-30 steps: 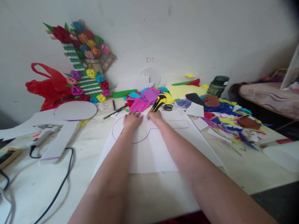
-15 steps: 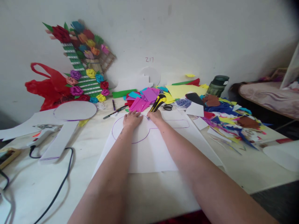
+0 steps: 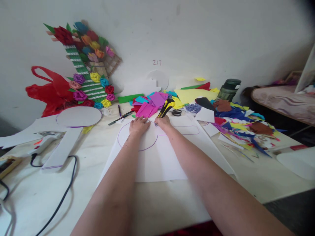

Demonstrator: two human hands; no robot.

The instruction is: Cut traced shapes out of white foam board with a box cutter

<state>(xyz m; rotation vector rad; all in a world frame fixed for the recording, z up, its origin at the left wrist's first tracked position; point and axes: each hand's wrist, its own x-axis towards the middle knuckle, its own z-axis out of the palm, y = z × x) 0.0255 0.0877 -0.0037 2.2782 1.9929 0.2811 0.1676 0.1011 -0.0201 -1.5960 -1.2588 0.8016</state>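
Pressing flat, the left hand (image 3: 139,125), its grip empty, seems to stop the white sheet (image 3: 159,167) sliding on the desk (image 3: 92,180). The right hand (image 3: 163,122) wraps its grip round a yellow knife (image 3: 166,107), maybe to steady it by the purple line (image 3: 183,134).

I'm in what looks like a room at home turned into a craft corner: a bed-like surface with a patterned cover (image 3: 283,101) sits off to my right, beyond my table (image 3: 169,206). Bright scraps (image 3: 261,128), handmade-looking flowers (image 3: 95,77) and a glue gun (image 3: 45,144) around me show the crafting.
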